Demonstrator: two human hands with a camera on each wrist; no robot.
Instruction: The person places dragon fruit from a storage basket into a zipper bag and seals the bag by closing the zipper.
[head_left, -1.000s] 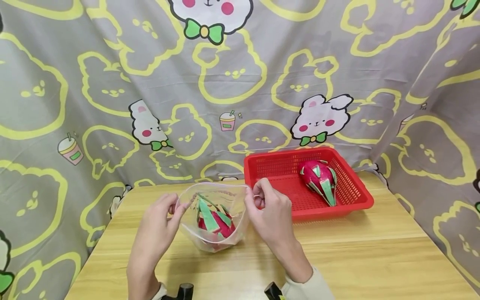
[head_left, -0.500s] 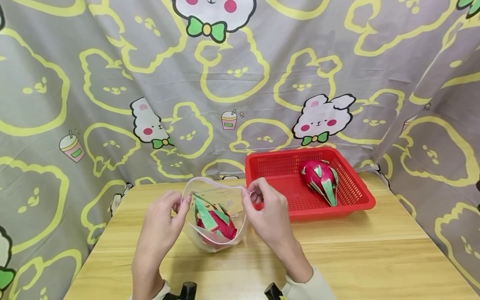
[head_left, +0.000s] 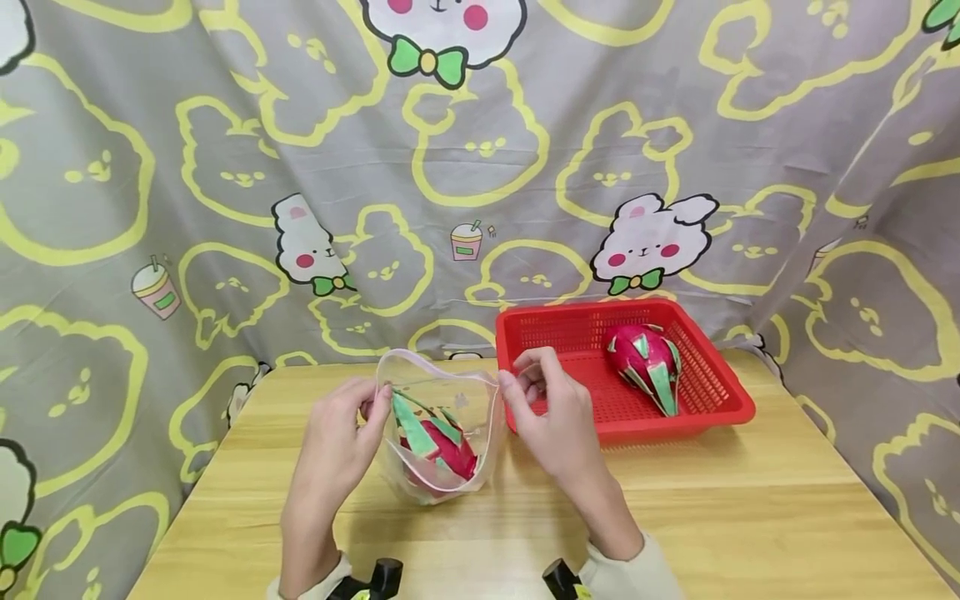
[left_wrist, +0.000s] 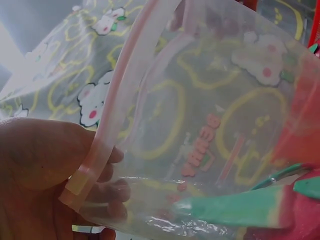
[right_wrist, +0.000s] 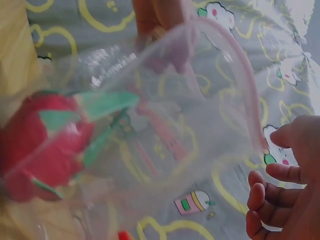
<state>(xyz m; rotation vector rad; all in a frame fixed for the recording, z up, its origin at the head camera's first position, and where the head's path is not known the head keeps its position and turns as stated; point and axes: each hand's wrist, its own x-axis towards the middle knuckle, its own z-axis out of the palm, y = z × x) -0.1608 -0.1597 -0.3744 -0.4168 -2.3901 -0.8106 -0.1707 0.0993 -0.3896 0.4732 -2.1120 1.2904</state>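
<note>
A clear zip bag (head_left: 457, 402) stands upright on the table with its pale pink zip edge spread wide. Inside lies a dragon fruit (head_left: 454, 457), its long green scales pointing up to the left. My left hand (head_left: 337, 442) pinches the left end of the zip edge between thumb and fingers; the left wrist view shows the zip's end (left_wrist: 80, 182) there. My right hand (head_left: 558, 412) is close beside the right end of the edge. In the right wrist view, that hand's thumb and fingers (right_wrist: 285, 172) are spread apart with nothing between them.
Behind my right hand stands a red basket (head_left: 675, 429) holding another dragon fruit (head_left: 643, 360). Both rest on a wooden table (head_left: 720, 517). A grey cartoon-print curtain (head_left: 360, 150) hangs along the back and sides.
My right hand has let go of the bag's right edge, its fingers loosening. The left hand keeps its pinch while both hands and the bag shift slightly right in view.
</note>
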